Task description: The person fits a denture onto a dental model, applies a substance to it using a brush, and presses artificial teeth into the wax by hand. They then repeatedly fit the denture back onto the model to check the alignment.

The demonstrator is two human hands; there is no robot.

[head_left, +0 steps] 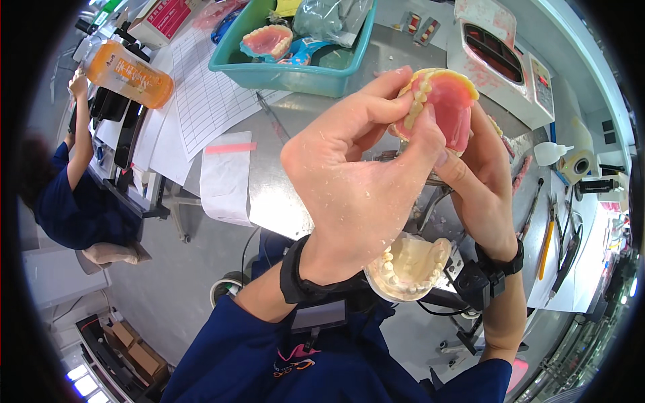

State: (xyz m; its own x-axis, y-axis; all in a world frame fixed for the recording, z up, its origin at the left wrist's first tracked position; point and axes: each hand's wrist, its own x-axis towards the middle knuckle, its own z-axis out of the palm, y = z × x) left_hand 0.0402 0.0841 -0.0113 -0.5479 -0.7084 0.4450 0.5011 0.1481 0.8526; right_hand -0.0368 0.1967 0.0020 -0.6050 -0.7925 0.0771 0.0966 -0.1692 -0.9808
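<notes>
A pink denture base [451,101] with a row of cream teeth and a yellowish rim is held up above the bench. My left hand [363,161] grips it from the left, with thumb and fingers closed over the tooth row. From the right and below, my right hand [485,178] steadies it, its thumb near the lower edge and its other fingers mostly hidden behind. Below the hands, close to my body, sits a cream dental cast [411,265] with teeth. Metal parts between the hands and the cast are partly covered, and I cannot make out what they are.
A teal tray [289,79] at the back holds another pink denture piece [269,41] and plastic bags. A white wax heater [497,60] stands back right. Carving tools and orange-handled pliers [547,242] lie right. Gridded paper [211,87] and an orange bottle [127,72] are left; a person [74,195] sits beyond.
</notes>
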